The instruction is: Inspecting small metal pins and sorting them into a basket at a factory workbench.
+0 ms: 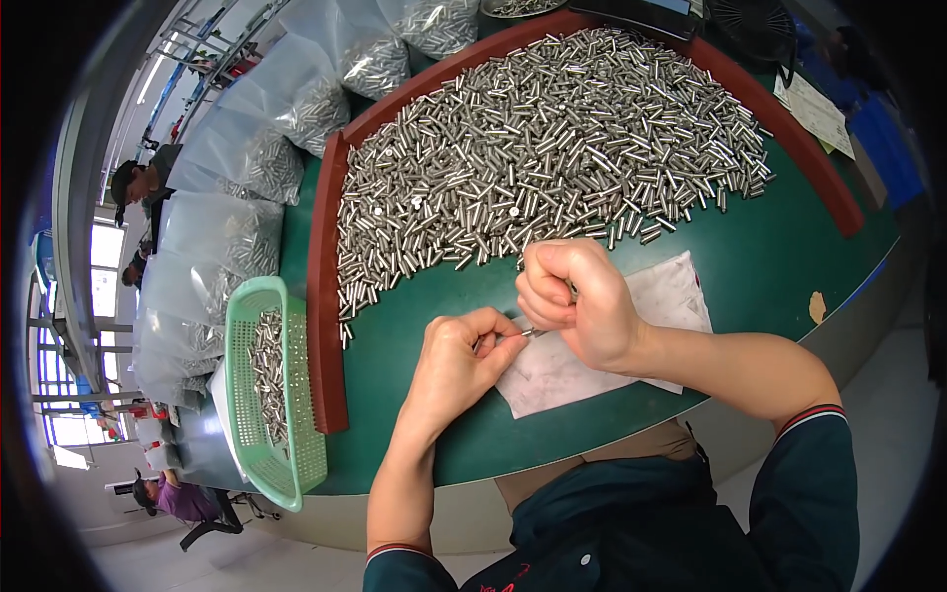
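My left hand is closed in a pinch, thumb and forefinger on a small metal pin that pokes out to the right. Close beside it, my right hand is curled into a fist over a stained white cloth. What that fist holds, if anything, is hidden by its fingers. Beyond both hands a wide heap of short silvery metal pins spreads over the green tabletop. A few small white-ended pieces lie among them.
Dark red rails border the heap. At left stands a green basket of pins, with several clear bags of pins behind it. A dark fan and a paper sheet are at far right. Other people are at left.
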A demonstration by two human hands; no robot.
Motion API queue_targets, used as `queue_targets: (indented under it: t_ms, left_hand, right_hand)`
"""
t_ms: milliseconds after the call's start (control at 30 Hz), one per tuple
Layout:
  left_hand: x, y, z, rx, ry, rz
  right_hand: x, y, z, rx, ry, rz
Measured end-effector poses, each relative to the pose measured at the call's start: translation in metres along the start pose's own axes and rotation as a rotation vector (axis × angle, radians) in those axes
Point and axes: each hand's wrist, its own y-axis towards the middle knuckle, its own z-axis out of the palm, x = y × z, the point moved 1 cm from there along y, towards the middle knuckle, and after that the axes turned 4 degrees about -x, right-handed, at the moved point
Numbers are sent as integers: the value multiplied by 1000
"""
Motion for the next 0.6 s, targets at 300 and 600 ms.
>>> queue_targets:
  t_ms: [300, 600]
  left_hand:
    - [1, -1, 0, -7, -3, -3]
    - [1, -1, 1, -21, -9, -7]
  right_hand:
    - [-2, -1, 2, -8, -9, -18]
    - [-2, -4, 4, -9, -35, -57]
